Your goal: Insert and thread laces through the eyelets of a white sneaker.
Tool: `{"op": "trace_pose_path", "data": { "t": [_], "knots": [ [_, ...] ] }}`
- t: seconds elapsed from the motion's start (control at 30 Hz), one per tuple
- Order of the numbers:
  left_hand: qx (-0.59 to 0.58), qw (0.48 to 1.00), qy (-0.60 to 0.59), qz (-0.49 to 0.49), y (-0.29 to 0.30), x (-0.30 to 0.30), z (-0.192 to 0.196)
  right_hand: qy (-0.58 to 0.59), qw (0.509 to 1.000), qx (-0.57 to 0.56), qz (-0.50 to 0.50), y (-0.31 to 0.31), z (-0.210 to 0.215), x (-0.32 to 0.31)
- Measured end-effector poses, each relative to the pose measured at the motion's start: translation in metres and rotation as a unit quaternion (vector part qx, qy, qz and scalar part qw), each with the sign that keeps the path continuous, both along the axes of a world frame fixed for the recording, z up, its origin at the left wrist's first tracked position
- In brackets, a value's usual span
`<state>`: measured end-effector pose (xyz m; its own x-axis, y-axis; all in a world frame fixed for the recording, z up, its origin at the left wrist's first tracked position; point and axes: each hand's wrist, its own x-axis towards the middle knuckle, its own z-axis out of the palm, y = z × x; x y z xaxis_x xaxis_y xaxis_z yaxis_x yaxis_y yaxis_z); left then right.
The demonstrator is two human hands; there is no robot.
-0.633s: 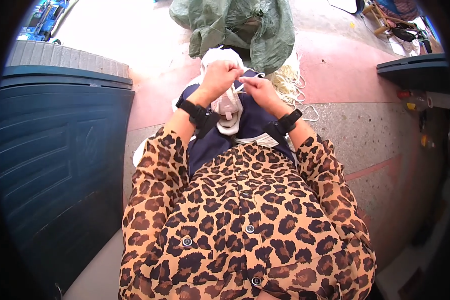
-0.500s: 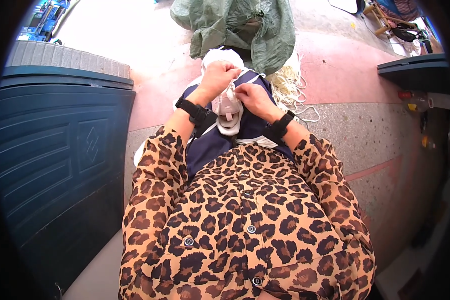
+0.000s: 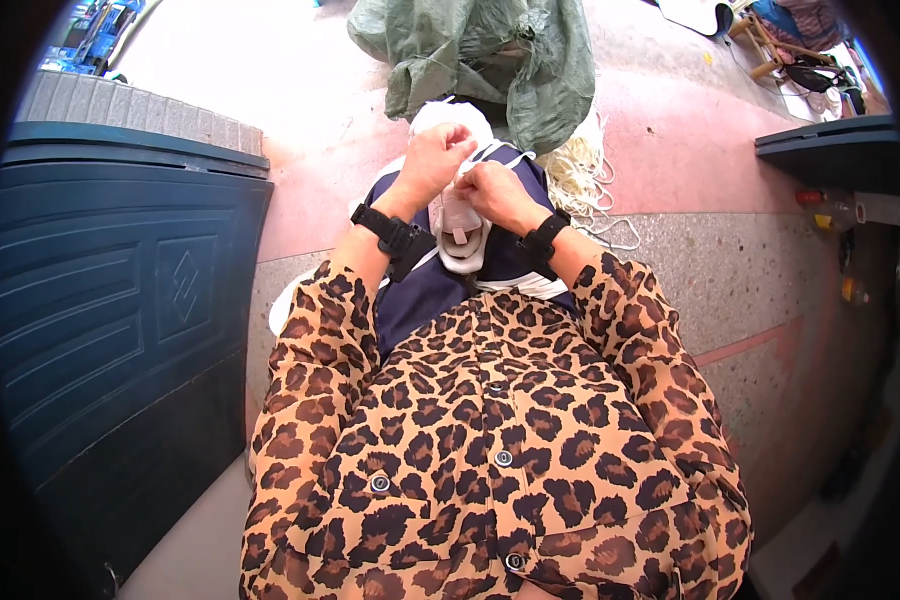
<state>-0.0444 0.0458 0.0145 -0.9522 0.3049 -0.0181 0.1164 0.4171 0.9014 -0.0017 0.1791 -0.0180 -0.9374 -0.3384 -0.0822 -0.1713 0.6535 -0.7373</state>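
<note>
A pale shoe [image 3: 460, 262] with a pinkish tongue rests between my thighs, its heel opening toward me. My left hand [image 3: 435, 162] is closed in a pinch above the shoe's left side, on a white shoelace that the fingers mostly cover. Across from it, my right hand [image 3: 503, 195] bends over the lacing area, fingertips pinched on the shoelace too. Both hands hide the eyelets and most of the upper. More white laces [image 3: 532, 285] lie across my dark blue trousers [image 3: 410, 310]. Each wrist wears a black strap.
A crumpled green woven sack [image 3: 475, 60] stands just beyond my knees. Beside it on the floor lies a heap of cream laces [image 3: 578, 175]. A blue panelled door [image 3: 120, 300] is at my left. Bottles [image 3: 838, 212] stand at the right.
My right hand has shifted slightly left and its fingers have curled in over the shoe's lacing area. My left hand stays nearly in place, still pinched.
</note>
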Motion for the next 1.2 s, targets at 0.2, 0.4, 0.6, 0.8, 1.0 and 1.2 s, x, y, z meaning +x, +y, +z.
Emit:
{"op": "trace_pose_path", "data": {
  "t": [0.2, 0.4, 0.6, 0.8, 1.0, 1.2],
  "knots": [
    [-0.264, 0.944, 0.197, 0.013, -0.020, 0.056, -0.005, -0.045, 0.996, -0.069, -0.013, 0.003, 0.011, -0.002],
    [-0.475, 0.841, 0.258, -0.002, -0.026, 0.076, -0.009, 0.007, 0.998, -0.049, 0.049, -0.001, 0.005, -0.011],
    [-0.478, 0.852, 0.214, 0.017, -0.028, 0.077, -0.020, 0.063, 0.997, -0.050, -0.013, -0.003, -0.001, -0.001],
    [-0.356, 0.918, 0.173, 0.036, -0.032, 0.071, -0.022, 0.016, 0.995, -0.094, -0.041, -0.009, 0.001, 0.005],
    [0.108, 0.948, -0.057, 0.293, -0.068, 0.070, -0.015, -0.238, 0.886, -0.378, -0.126, -0.006, -0.001, -0.003],
    [0.260, 0.829, -0.354, 0.345, -0.113, 0.058, -0.028, -0.305, 0.793, -0.492, -0.190, 0.014, 0.009, 0.002]
  ]
}}
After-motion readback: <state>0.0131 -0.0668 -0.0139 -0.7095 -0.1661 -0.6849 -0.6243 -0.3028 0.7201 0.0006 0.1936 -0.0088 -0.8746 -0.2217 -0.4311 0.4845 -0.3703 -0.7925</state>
